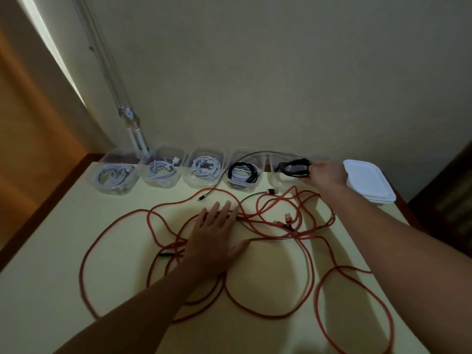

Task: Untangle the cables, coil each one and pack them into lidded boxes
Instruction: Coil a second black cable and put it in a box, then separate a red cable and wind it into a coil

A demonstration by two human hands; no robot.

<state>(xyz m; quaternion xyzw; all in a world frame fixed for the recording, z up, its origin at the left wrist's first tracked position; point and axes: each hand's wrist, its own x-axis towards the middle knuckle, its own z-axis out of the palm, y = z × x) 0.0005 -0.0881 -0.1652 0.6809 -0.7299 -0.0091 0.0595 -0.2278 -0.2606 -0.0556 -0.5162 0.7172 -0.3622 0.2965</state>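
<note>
A tangle of red cables (270, 259) sprawls over the pale table (46, 290). My left hand (214, 233) lies flat on the tangle with fingers spread. At the back right, my right hand (328, 172) holds a coiled black cable (293, 167) over a clear plastic box (281, 181). A loose grey cable (268, 152) arches from this coil over the boxes down to the table. Four more clear boxes stand in a row to the left: three with coiled white cables (205, 167) and one with a black and white coil (242, 173).
A stack of white lids (367, 183) sits at the back right corner. A white lamp arm (135, 139) rises from the back left by the wall. The table's edges run close on both sides, with dark furniture on the right.
</note>
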